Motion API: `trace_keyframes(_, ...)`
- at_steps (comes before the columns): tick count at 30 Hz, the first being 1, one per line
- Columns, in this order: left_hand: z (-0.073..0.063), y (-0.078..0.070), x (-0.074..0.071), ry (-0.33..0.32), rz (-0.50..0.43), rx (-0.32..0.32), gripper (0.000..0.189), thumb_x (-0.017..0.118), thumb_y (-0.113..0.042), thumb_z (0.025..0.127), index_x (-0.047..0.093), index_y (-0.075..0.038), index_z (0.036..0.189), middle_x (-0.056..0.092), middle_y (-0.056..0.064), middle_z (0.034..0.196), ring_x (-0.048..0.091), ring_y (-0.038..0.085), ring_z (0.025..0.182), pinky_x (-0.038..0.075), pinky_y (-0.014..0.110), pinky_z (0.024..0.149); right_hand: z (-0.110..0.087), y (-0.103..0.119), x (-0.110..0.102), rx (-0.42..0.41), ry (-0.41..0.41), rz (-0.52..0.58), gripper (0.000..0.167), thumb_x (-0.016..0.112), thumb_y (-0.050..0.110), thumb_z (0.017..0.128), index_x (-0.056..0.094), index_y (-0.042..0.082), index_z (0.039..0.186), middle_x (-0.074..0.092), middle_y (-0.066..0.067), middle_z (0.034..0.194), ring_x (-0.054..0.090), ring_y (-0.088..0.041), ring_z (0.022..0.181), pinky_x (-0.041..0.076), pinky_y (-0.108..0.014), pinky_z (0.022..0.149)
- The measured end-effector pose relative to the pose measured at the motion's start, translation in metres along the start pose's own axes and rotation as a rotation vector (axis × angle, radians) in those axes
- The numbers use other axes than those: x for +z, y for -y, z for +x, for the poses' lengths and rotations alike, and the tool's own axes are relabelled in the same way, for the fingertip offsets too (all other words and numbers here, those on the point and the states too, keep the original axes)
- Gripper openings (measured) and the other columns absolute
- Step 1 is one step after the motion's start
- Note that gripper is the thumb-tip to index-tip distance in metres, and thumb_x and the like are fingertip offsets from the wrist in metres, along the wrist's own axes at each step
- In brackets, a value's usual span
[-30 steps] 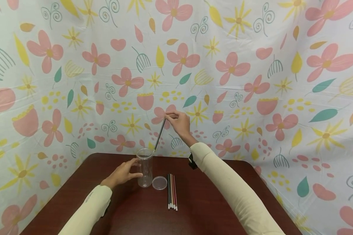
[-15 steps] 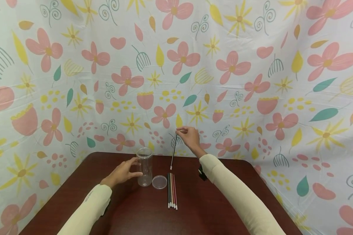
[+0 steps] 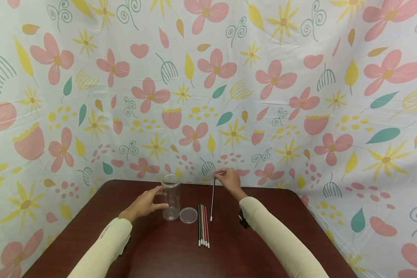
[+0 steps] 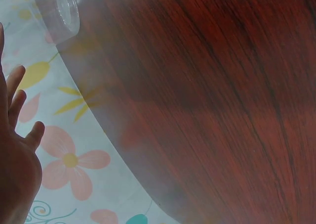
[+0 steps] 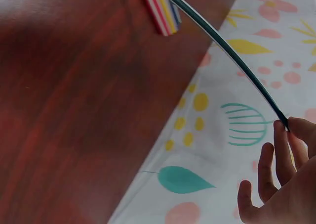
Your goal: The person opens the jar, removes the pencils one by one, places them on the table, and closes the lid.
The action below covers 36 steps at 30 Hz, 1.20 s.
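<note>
A tall clear plastic jar (image 3: 172, 199) stands upright and uncapped on the table. My left hand (image 3: 144, 204) holds its side, thumb in front and fingertips at the far left; only the jar's lower end (image 4: 61, 14) enters the left wrist view. Between thumb and fingertips, my right hand (image 3: 229, 180) pinches the upper end of a dark pencil (image 3: 213, 199). It hangs almost vertical, white eraser end down, right of a row of several pencils (image 3: 203, 226). Those lie side by side with erasers toward me, in black, tan and red. A clear round lid (image 3: 189, 215) lies flat between jar and row.
The dark reddish-brown wooden table (image 3: 257, 243) carries everything. A white cloth with a floral print (image 3: 274, 116) hangs behind it and along both sides, close to the table's back edge.
My right hand has carried the pencil from beside the jar's rim to the right and down, and the pencil has become more upright. The left hand and jar have stayed put.
</note>
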<state>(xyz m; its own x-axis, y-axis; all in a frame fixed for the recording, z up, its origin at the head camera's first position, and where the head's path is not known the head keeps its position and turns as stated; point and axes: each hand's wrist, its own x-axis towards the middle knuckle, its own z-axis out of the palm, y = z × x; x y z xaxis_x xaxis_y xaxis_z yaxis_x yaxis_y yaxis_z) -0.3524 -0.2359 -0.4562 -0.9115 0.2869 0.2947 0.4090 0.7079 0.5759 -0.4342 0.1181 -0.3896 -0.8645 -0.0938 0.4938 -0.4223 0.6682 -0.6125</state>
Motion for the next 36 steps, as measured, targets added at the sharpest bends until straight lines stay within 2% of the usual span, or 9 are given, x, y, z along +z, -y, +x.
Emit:
trace_keyframes(5,-0.001,-0.001,0.000,-0.005,-0.001,0.002,0.074,0.084,-0.035,0.089,0.049,-0.009,0.149,0.068,0.007,0.135,0.058,0.033,0.133,0.046,0.059,0.107,-0.010,-0.016,0.011,0.035,0.024,-0.010,0.016,0.080,0.024,0.092,0.084,0.011,0.098,0.079,-0.009,0.085,0.061,-0.013,0.054,0.032,-0.026,0.042)
trace_keyframes(10,-0.001,-0.001,-0.001,0.003,0.004,-0.007,0.076,0.084,-0.037,0.089,0.048,-0.010,0.151,0.068,0.006,0.136,0.057,0.033,0.134,0.045,0.058,0.108,-0.022,-0.027,0.020,0.070,0.076,-0.013,0.015,0.081,0.025,0.091,0.085,0.011,0.097,0.080,-0.010,0.092,0.058,-0.013,0.048,0.030,-0.026,0.042)
trace_keyframes(13,-0.001,0.001,-0.001,0.007,0.008,-0.006,0.077,0.083,-0.039,0.089,0.047,-0.010,0.151,0.068,0.006,0.136,0.057,0.032,0.134,0.046,0.058,0.108,-0.030,-0.029,0.024,0.088,0.094,-0.020,0.014,0.081,0.025,0.092,0.085,0.012,0.096,0.080,-0.009,0.098,0.068,-0.017,0.061,0.038,-0.027,0.046)
trace_keyframes(17,-0.001,0.000,-0.002,0.002,0.006,0.003,0.077,0.083,-0.039,0.089,0.048,-0.010,0.151,0.068,0.006,0.135,0.058,0.032,0.133,0.046,0.058,0.107,-0.037,-0.028,0.028,0.121,0.102,-0.037,0.013,0.080,0.026,0.093,0.084,0.014,0.096,0.079,-0.007,0.102,0.073,-0.023,0.080,0.052,-0.034,0.056)
trace_keyframes(24,0.000,0.000,0.000,-0.001,0.006,0.006,0.076,0.084,-0.039,0.089,0.049,-0.011,0.150,0.069,0.004,0.133,0.059,0.030,0.132,0.046,0.056,0.108,-0.047,-0.037,0.042,0.137,0.132,-0.065,0.013,0.080,0.028,0.093,0.083,0.016,0.098,0.079,-0.005,0.094,0.072,-0.022,0.077,0.057,-0.040,0.062)
trace_keyframes(29,-0.001,-0.001,-0.001,-0.004,0.011,0.004,0.075,0.084,-0.039,0.089,0.050,-0.010,0.149,0.069,0.004,0.133,0.059,0.031,0.132,0.046,0.057,0.107,-0.052,-0.041,0.052,0.146,0.140,-0.073,0.010,0.080,0.027,0.093,0.083,0.018,0.096,0.079,-0.002,0.092,0.073,-0.024,0.083,0.058,-0.045,0.069)
trace_keyframes(31,-0.001,-0.001,-0.001,-0.007,0.013,0.002,0.075,0.084,-0.039,0.089,0.050,-0.010,0.149,0.069,0.005,0.133,0.059,0.032,0.132,0.047,0.057,0.107,-0.053,-0.041,0.056,0.139,0.144,-0.078,0.010,0.081,0.025,0.092,0.083,0.016,0.096,0.079,-0.002,0.091,0.072,-0.023,0.081,0.057,-0.044,0.068)
trace_keyframes(36,0.000,-0.003,-0.001,-0.010,0.015,0.000,0.075,0.083,-0.038,0.089,0.049,-0.010,0.149,0.069,0.005,0.133,0.059,0.031,0.132,0.046,0.057,0.107,-0.058,-0.042,0.063,0.141,0.162,-0.082,0.010,0.081,0.024,0.092,0.083,0.014,0.094,0.076,0.000,0.082,0.062,-0.016,0.064,0.050,-0.037,0.056)
